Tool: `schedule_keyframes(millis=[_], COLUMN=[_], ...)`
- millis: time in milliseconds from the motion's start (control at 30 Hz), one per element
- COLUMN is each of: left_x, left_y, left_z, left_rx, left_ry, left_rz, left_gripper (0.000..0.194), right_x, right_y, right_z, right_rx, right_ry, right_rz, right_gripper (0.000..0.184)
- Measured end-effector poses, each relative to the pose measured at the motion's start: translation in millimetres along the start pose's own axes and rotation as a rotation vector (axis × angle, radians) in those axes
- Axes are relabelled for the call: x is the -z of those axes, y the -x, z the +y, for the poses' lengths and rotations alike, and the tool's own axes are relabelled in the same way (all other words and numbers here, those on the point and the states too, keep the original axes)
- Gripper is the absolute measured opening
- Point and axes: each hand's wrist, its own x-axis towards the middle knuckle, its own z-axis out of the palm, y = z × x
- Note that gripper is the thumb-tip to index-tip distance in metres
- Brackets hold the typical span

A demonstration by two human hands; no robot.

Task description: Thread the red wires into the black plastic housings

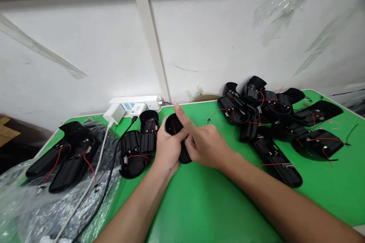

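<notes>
A small assembly workshop is suggested: a green bench (216, 205) is set against a white wall, black housings (273, 129) with red wires are piled far right, and a power strip (137, 103) is laid far left.

Black oval housing shell (176, 136), red wire inside, lying on green table.

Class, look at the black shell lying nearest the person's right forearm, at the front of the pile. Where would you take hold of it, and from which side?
Grip the black shell across its narrow middle, from above and the near side. It lies long and flat on the green table, its near flank bare. The pile crowds its far end, and red wires run along its top, so pinch the sides.
</notes>
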Motion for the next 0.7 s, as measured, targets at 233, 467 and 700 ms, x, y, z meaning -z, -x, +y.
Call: schedule_keyframes(millis=[233,467,700], left_x=[-5.3,-4.0,0.5], left_y=[2,0,-6], left_z=[4,10,8], left_rx=[-0.041,0.031,-0.139], left_ry=[-0.063,0.052,-0.176], left_rz=[0.012,-0.051,0.017], left_gripper=[0.045,0.04,0.033], right_x=[-9,-15,-11], right_y=[4,3,2], right_z=[4,6,4], right_rx=[-0.186,-0.392,-0.423], right_ry=[-0.168,-0.536,-0.601], right_rz=[0.073,0.15,0.201], right_gripper=[0.085,0.083,0.074])
